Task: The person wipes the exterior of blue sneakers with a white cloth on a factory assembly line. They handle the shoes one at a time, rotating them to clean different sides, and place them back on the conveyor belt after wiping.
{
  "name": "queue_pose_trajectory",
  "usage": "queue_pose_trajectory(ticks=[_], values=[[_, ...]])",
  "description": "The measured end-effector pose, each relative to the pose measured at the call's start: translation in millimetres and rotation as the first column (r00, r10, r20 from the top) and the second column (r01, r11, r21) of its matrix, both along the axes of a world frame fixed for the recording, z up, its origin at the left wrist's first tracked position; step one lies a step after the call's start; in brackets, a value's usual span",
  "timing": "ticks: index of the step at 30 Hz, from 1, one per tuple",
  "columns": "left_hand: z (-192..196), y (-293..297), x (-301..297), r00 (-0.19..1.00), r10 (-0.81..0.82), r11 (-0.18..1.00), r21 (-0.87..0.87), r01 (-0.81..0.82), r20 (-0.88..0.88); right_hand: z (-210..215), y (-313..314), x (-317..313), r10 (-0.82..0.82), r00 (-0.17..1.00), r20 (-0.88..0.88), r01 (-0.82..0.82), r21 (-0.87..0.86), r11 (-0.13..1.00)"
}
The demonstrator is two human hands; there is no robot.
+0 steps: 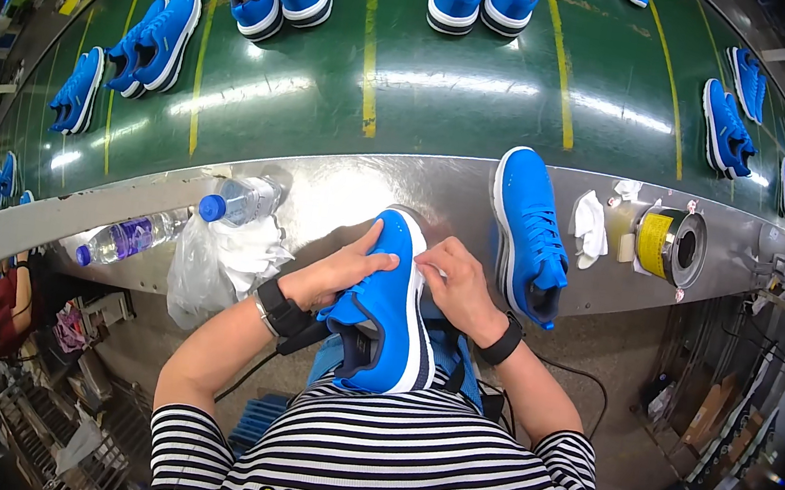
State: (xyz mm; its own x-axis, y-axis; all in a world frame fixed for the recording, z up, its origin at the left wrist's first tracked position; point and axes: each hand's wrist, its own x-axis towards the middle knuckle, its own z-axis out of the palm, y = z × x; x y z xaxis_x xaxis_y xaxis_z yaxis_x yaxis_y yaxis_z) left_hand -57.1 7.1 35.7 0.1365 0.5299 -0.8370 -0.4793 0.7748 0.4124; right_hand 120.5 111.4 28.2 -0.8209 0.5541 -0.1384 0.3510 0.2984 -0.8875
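Observation:
A blue sneaker (381, 342) with a white sole is tilted in front of my body, its toe away from me and its dark-lined opening near me. My left hand (342, 270) grips it across the upper near the laces, thumb on top. Fingers pinched, my right hand (458, 287) touches the right edge of the white sole near the toe. Whatever those fingertips hold, if anything, is too small to make out. Just right of that hand, a second blue sneaker (533, 233) rests on the metal ledge, its heel over the near edge.
A green conveyor belt (457, 121) with yellow lines carries several pairs of blue sneakers. Plastic bottles (246, 203) and a crumpled clear bag (198, 270) sit at the ledge's left. To the right are white wipes (589, 230) and a yellow-labelled tin (672, 245). A metal rail (71, 230) crosses at left.

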Motion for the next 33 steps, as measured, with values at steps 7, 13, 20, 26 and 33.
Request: queue_pose_trajectory(ticks=[7, 13, 20, 26, 33], values=[[2.7, 0.2, -1.5, 1.000, -0.024, 1.000, -0.004, 0.024, 0.003, -4.2, -5.2, 5.1, 0.050, 0.997, -0.065, -0.044, 0.078, 0.996], [-1.3, -2.5, -1.3, 1.000, -0.017, 1.000, 0.024, 0.017, 0.003, -1.6, -6.9, 3.8, -0.130, 0.988, -0.083, 0.123, -0.083, 0.989], [-0.6, -1.3, -1.9, 1.000, -0.026, 0.999, 0.034, 0.026, -0.013, -5.0, -9.2, -2.7, -0.088, 0.995, -0.052, 0.088, -0.003, 0.996], [-0.1, -0.1, -1.3, 0.998, -0.044, 0.999, 0.024, 0.045, -0.035, -4.5, -9.0, 2.9, -0.034, 0.996, -0.077, 0.035, 0.001, 0.999], [0.1, -0.2, -4.0, 0.999, -0.053, 0.998, 0.023, 0.053, 0.000, -6.0, -8.6, -1.2, -0.157, 0.987, -0.044, 0.153, -0.074, 0.985]])
